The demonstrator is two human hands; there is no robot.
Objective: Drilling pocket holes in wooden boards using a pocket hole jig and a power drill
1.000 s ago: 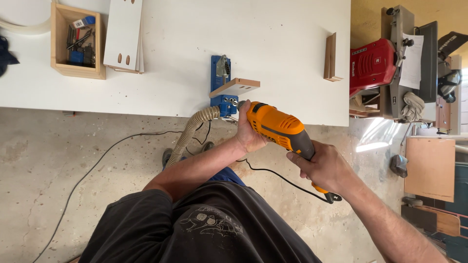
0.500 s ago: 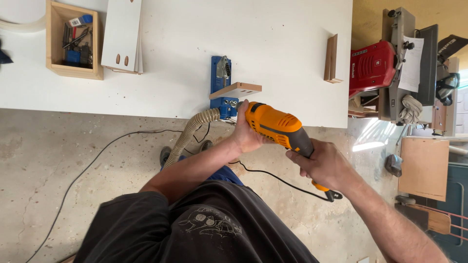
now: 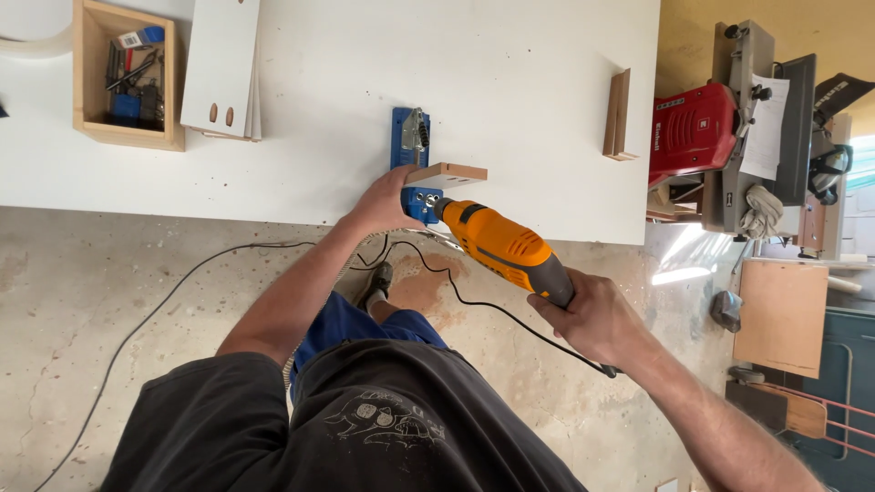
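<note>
My right hand (image 3: 588, 319) grips the handle of an orange corded drill (image 3: 499, 244), whose nose points into a blue jig (image 3: 411, 164) at the near edge of the white table (image 3: 510, 82). A small wooden piece (image 3: 447, 173) is clamped in the jig. My left hand (image 3: 383, 202) rests against the jig and the wooden piece, fingers curled on them. The drill's black cord (image 3: 510, 314) trails down past my legs.
A wooden box of tools (image 3: 126, 77) and white boards with slots (image 3: 223, 68) lie at the table's far left. A thin wooden piece (image 3: 618, 114) stands at the right. A red and grey machine (image 3: 729, 128) and wooden panels (image 3: 782, 314) sit beyond the table's right end. A cable (image 3: 164, 301) crosses the concrete floor.
My left hand has left the drill body and moved to the jig and wooden piece. The drill has lowered and its nose now meets the jig.
</note>
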